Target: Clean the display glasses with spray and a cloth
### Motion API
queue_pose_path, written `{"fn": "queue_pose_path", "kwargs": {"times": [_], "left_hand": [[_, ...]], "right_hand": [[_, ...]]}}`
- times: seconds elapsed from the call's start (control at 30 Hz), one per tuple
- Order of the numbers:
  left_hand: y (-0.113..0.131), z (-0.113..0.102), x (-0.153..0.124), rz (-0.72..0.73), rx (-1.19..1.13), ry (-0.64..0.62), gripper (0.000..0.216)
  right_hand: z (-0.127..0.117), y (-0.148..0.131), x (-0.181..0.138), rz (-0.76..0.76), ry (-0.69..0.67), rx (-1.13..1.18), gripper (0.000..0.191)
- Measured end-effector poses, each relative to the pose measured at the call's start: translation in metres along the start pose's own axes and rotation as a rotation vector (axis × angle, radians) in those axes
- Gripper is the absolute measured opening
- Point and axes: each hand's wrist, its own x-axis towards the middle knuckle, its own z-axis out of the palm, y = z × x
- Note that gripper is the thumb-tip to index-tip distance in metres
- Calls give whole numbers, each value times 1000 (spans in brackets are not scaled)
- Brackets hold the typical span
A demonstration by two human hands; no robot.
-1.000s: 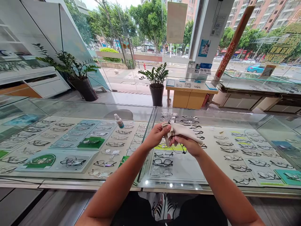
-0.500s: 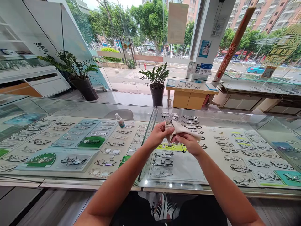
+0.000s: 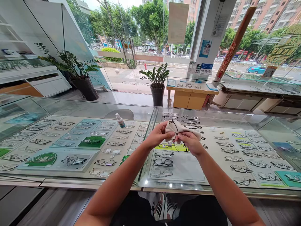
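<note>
Above the glass counter, my left hand (image 3: pixel 159 135) is closed on a pale cleaning cloth (image 3: pixel 184 127), its thumb pressing toward a lens. Folded around one side of a pair of dark-framed eyeglasses (image 3: pixel 176 126), the cloth trails rightward behind my right hand (image 3: pixel 191 143). The fingers of that hand pinch the eyeglasses near the middle, and the other lens hangs below them. My fingers and the cloth hide part of the frame. To the left, a small spray bottle (image 3: pixel 120 120) with a white top stands on the counter.
Under the glass top of the display counter (image 3: pixel 178 185) lie rows of eyeglasses (image 3: pixel 163 162). A metal-edged seam divides the counter left of my hands. Beyond it are a stool (image 3: pixel 121 113), potted plants (image 3: pixel 157 89) and a small wooden display table (image 3: pixel 188 98).
The eyeglasses have shifted slightly right and turned a little, with more of the dark rim showing against the cloth. My left thumb has moved slightly lower. Both hands keep their hold.
</note>
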Motion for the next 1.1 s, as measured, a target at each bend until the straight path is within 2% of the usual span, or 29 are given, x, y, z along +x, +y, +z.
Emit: {"fn": "queue_pose_path", "kwargs": {"times": [0.2,0.27,0.43,0.53,0.77,0.93,1.1], "left_hand": [[-12,2,5,18,36,119,53],[-13,-2,5,16,9,91,55],[-3,-9,2,-45,-90,-70,49],[-1,-5,1,-35,-64,-44,52],[-14,-1,5,2,3,44,48],[-9,-8,3,-27,-65,-36,50],[-3,-10,0,-50,-85,-82,47]], "right_hand": [[6,3,-1,18,-41,-51,45],[5,1,0,16,-25,-16,42],[0,-5,1,45,-7,98,37],[1,-2,1,43,-9,87,38],[4,7,0,35,-37,-38,44],[2,-1,0,33,-34,23,38],[2,-4,0,39,-20,63,40]]}}
